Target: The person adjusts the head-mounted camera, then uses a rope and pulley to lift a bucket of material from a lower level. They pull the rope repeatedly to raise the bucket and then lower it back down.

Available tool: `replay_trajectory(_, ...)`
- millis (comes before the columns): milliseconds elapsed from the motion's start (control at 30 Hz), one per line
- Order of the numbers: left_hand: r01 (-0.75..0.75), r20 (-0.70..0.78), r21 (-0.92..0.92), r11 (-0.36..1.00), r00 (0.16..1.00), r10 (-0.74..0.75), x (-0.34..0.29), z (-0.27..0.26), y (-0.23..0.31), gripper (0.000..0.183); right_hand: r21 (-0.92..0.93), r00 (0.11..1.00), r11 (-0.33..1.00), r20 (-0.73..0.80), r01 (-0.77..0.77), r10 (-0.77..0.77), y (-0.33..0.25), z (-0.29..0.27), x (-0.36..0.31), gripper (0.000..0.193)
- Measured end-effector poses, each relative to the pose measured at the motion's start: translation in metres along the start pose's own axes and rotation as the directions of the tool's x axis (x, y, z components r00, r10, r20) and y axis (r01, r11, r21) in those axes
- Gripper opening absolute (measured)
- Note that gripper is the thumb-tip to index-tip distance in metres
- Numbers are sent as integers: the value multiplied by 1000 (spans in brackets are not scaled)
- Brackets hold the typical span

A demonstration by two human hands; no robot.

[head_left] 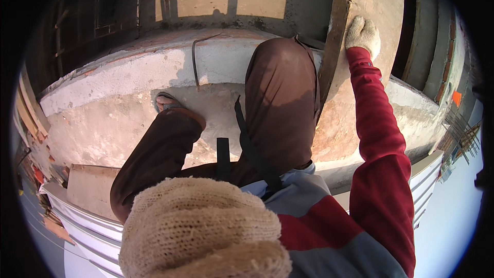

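My left hand (203,229), in a cream knitted glove, is raised very close in front of me. It looks rounded and closed, and whatever lies inside its fingers is hidden. At the right my right arm, in a red sleeve, stretches far forward. On that side my right hand (363,36), also in a cream knitted glove, rests against the broad face of a pale upright slab (378,0). Its fingers look curled, and I cannot make out anything in them. Shadow from the arm falls on the slab's face.
My sandalled foot (170,102) stands on a dusty ledge (98,123), with my bent knee (280,72) beside the slab. A thin bent rod (195,62) lies over the whitish raised edge (139,64). Beyond it is a lower area. White corrugated sheeting (90,226) is behind me.
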State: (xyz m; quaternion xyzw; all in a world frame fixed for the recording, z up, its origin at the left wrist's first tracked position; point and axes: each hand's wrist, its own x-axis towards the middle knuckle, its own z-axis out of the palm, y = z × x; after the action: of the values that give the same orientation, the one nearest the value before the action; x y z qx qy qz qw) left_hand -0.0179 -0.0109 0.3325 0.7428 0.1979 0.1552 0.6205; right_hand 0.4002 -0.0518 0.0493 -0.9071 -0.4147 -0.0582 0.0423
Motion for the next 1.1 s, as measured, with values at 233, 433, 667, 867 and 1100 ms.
replay_trajectory(233, 320, -123, 402, 858, 947, -296, 25, 10, -38, 68, 1, 1000, 1000, 7, -26, 26, -6, -7, 0, 36)
replay_trajectory(433, 382, 185, 718, 582, 702, -688, 34, 25, -68, 47, 13, 1000, 1000, -11, -13, 13, -8, -11, 1, 34)
replay_trajectory(667, 316, 270, 649, 693, 755, -598, 31, 46, -74, 42, -8, 1000, 1000, -14, -11, 10, -7, -8, 1, 34)
replay_trajectory(867, 310, 272, 651, 693, 757, -594, 29, 47, -75, 44, 15, 1000, 1000, -16, 11, -11, -6, -9, 1, 35)
replay_trajectory(1100, 335, 261, 642, 690, 751, -607, 26, 54, -73, 41, 13, 1000, 1000, -9, -3, 3, -8, -11, 1, 35)
